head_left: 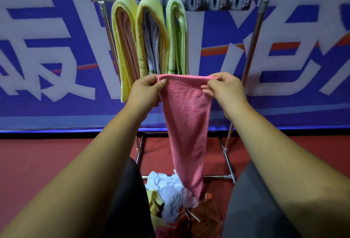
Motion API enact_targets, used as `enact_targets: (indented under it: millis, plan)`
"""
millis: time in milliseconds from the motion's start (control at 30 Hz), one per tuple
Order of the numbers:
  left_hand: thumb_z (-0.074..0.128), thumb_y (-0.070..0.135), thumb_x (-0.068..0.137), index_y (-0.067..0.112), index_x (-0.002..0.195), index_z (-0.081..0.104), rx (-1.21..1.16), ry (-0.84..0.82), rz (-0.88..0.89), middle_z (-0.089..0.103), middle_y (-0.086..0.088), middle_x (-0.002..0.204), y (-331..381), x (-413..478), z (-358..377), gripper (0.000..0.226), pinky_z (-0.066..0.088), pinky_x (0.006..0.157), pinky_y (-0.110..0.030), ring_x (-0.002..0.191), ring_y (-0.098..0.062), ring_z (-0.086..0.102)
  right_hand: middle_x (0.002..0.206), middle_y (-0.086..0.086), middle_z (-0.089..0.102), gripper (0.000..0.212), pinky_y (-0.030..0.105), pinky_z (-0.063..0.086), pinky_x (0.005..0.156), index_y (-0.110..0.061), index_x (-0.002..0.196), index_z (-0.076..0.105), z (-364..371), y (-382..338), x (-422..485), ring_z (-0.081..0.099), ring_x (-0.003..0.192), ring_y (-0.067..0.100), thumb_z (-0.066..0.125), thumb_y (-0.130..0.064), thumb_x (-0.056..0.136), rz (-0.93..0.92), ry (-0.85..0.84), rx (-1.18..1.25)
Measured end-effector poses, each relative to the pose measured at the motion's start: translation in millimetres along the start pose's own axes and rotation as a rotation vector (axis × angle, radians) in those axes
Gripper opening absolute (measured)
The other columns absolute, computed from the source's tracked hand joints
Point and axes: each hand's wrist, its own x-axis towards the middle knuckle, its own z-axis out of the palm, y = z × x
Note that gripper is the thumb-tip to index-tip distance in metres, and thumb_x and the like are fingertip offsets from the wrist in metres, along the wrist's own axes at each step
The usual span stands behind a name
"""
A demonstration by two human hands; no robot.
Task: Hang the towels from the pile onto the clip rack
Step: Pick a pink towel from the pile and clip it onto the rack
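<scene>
A pink towel [187, 124] hangs long and narrow in front of me, its lower end reaching down to the pile [170, 196] of white, yellow and orange towels on the floor between my knees. My left hand [147, 88] pinches the towel's top left corner and my right hand [225, 89] pinches the top right corner, stretching the top edge flat. Above and behind stands the clip rack [214, 1], a metal frame with grey clips along its top bar. Three towels hang folded on its left part: a yellow one [123, 39], a yellow-and-grey one [151, 35] and a light green one [176, 35].
The grey clips on the right part of the rack bar [227, 1] hold nothing. A blue banner with large white characters [56, 48] covers the wall behind. The rack's metal foot bars [227, 162] rest on the red floor near my knees.
</scene>
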Motion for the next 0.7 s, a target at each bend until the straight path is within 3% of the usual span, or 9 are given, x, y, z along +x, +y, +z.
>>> enact_targets:
  millis: [167, 267, 400, 567, 700]
  plan:
    - [0.063, 0.013, 0.105, 0.007, 0.111, 0.076, -0.082, 0.004, 0.062, 0.065, -0.012, 0.078, 66, 11, -17, 0.015, 0.060, 0.055, -0.032, 0.061, -0.021, 0.065, 0.092, 0.014, 0.078, 0.015, 0.025, 0.063, 0.074, -0.005, 0.114, 0.073, -1, -52, 7, 0.080, 0.085, 0.019, 0.064, -0.004, 0.102, -0.168, -0.033, -0.107]
    - [0.064, 0.013, 0.104, 0.009, 0.107, 0.077, -0.037, 0.009, 0.148, 0.066, -0.013, 0.078, 96, 17, -29, 0.014, 0.061, 0.057, -0.032, 0.062, -0.018, 0.065, 0.084, 0.008, 0.077, 0.013, 0.027, 0.063, 0.069, -0.012, 0.110, 0.075, -1, -83, 10, 0.077, 0.074, 0.012, 0.064, -0.008, 0.103, -0.272, -0.018, -0.207]
    - [0.065, 0.014, 0.104, 0.011, 0.109, 0.078, -0.064, 0.035, 0.187, 0.071, -0.015, 0.084, 123, 22, -38, 0.014, 0.067, 0.073, -0.040, 0.068, -0.020, 0.071, 0.078, 0.000, 0.072, 0.015, 0.021, 0.057, 0.058, -0.019, 0.103, 0.077, 3, -116, 10, 0.066, 0.063, 0.006, 0.064, -0.012, 0.102, -0.353, 0.035, -0.318]
    - [0.070, 0.013, 0.102, 0.015, 0.099, 0.080, -0.160, 0.047, 0.172, 0.080, -0.015, 0.093, 147, 21, -46, 0.011, 0.067, 0.078, -0.037, 0.081, -0.025, 0.079, 0.081, 0.008, 0.074, 0.014, 0.040, 0.067, 0.063, -0.018, 0.098, 0.073, 13, -144, 3, 0.075, 0.067, 0.017, 0.062, -0.015, 0.105, -0.292, 0.044, -0.247]
    - [0.074, 0.016, 0.098, 0.014, 0.101, 0.083, -0.141, 0.098, 0.200, 0.081, -0.010, 0.093, 158, 22, -54, 0.009, 0.066, 0.084, -0.038, 0.090, -0.026, 0.080, 0.083, 0.004, 0.077, 0.014, 0.046, 0.067, 0.070, -0.024, 0.095, 0.070, 17, -161, -8, 0.080, 0.076, 0.019, 0.062, -0.018, 0.104, -0.261, 0.032, -0.219]
